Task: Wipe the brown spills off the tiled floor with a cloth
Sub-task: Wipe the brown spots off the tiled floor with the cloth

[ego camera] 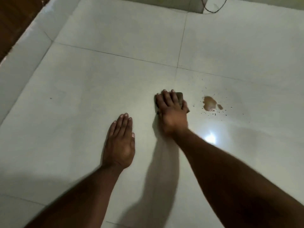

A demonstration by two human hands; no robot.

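Observation:
A brown spill (209, 103) with small droplets scattered around it lies on the pale tiled floor (115, 79), right of centre. My right hand (171, 111) presses flat on a dark brown cloth (180, 98) just left of that puddle, without touching it. Only the cloth's edges show around my fingers. My left hand (120, 142) rests flat on the tile nearer to me, fingers together, holding nothing.
A white skirting (26, 46) runs along the left, with dark wood (13, 17) beyond it. A black cable (212, 9) loops on the floor by the far wall. A bright light reflection (210, 138) glares on the tile beside my right forearm.

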